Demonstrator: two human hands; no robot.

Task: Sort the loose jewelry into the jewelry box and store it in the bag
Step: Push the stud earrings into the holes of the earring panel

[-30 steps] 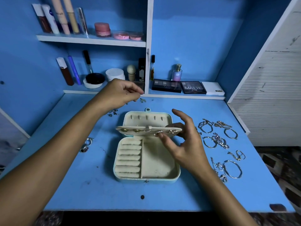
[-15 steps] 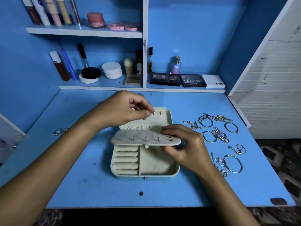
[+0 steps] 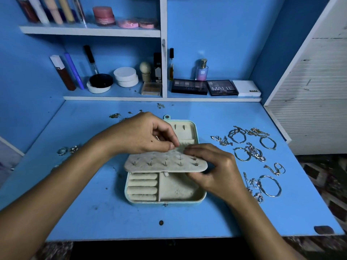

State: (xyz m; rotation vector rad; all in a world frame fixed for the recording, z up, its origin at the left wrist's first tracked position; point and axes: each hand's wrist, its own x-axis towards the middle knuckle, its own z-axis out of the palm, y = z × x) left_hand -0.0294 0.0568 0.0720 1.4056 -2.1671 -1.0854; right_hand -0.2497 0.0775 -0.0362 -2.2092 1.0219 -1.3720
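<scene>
An open jewelry box (image 3: pixel 165 198) sits at the middle of a table (image 3: pixel 216 218). An earring panel (image 3: pixel 163 164) lies across the box's middle, above its tray. Ring rolls (image 3: pixel 143 186) fill the tray's left side. The left hand (image 3: pixel 142 136) is over the box's lid, left of centre; the right hand (image 3: pixel 214 167) is at the panel's right end. Bracelets and chains (image 3: pixel 251 154) lie scattered right of the box. Rings (image 3: pixel 66 150) lie well left of it. Small earrings (image 3: pixel 115 115) lie behind it, to the left. Shelves (image 3: pixel 112 95) with cosmetics stand behind the box; eyeshadow palettes (image 3: pixel 204 87) are behind and right.
</scene>
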